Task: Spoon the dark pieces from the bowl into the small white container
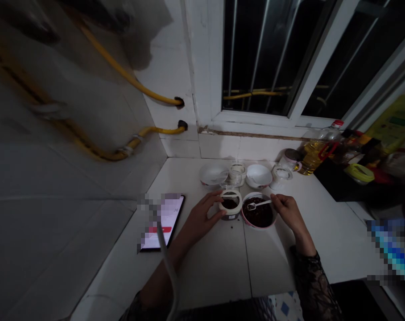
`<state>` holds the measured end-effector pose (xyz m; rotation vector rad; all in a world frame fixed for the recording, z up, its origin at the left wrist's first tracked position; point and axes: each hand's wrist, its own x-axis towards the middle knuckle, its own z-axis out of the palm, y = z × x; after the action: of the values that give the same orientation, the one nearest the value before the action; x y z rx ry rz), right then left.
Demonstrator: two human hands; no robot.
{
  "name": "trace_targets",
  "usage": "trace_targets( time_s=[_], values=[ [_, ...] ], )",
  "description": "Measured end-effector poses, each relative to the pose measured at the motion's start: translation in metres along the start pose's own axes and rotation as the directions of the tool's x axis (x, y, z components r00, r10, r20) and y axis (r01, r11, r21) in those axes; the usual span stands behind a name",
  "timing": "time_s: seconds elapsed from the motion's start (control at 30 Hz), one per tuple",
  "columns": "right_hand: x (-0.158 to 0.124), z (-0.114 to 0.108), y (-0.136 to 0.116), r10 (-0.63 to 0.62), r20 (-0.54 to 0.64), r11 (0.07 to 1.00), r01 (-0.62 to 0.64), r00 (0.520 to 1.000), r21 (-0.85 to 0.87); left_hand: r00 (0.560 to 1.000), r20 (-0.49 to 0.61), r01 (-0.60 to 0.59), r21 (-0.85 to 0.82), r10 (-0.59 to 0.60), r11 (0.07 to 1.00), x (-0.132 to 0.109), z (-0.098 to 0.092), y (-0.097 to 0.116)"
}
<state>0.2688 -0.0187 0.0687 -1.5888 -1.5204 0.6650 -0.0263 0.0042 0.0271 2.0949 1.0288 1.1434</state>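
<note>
My left hand [204, 215] curls around the near-left side of a small jar [235, 215], fingers and thumb against its white rim. Dark red-brown stuff lies inside the jar, and its clear lid stands flipped up at the back. Between finger and thumb, my right hand [286, 209] pinches the handle of a small white spoon [263, 203]. The spoon's bowl is over a round white bowl [244, 217] holding dark red-brown, flaky stuff; whether it touches that stuff I cannot tell. Jar and bowl stand side by side on the white tiled counter [219, 263].
Behind stand two white bowls [258, 175] and glass jars [281, 177]. A lit phone [172, 218] lies left, with a grey cable [169, 272] crossing the view nearby. At right are an oil bottle [312, 156] and several seasoning containers. Yellow pipes [132, 84] run along the left wall.
</note>
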Motion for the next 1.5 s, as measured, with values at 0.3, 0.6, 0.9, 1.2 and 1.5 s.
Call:
trace_targets(
  time_s=[0.3, 0.6, 0.9, 1.2, 1.5],
  values=[
    [0.001, -0.001, -0.001, 0.050, -0.001, 0.994, -0.050, 0.999, 0.097, 1.000, 0.006, 0.003, 0.000, -0.003, 1.000, 0.000, -0.001, 0.002],
    [-0.003, 0.017, -0.031, -0.118, -0.142, 0.991, 0.126, 0.983, 0.051, 1.000, 0.001, 0.004, -0.003, -0.004, 1.000, 0.000, -0.001, 0.001],
    [-0.015, 0.040, -0.045, -0.579, 0.074, 0.737, 0.560, 0.812, -0.379, 1.000, -0.005, 0.004, -0.014, -0.004, 1.000, 0.000, 0.000, 0.000],
    [-0.003, -0.011, -0.008, -0.307, -0.015, 0.820, 0.257, 0.951, -0.512, 1.000, 0.007, 0.001, -0.006, -0.001, 1.000, 0.000, -0.002, 0.002],
    [-0.007, 0.005, -0.010, -0.154, 0.192, 0.897, 0.218, 0.969, -0.383, 1.000, 0.002, 0.010, 0.001, -0.010, 1.000, -0.001, 0.000, 0.000]
  ],
)
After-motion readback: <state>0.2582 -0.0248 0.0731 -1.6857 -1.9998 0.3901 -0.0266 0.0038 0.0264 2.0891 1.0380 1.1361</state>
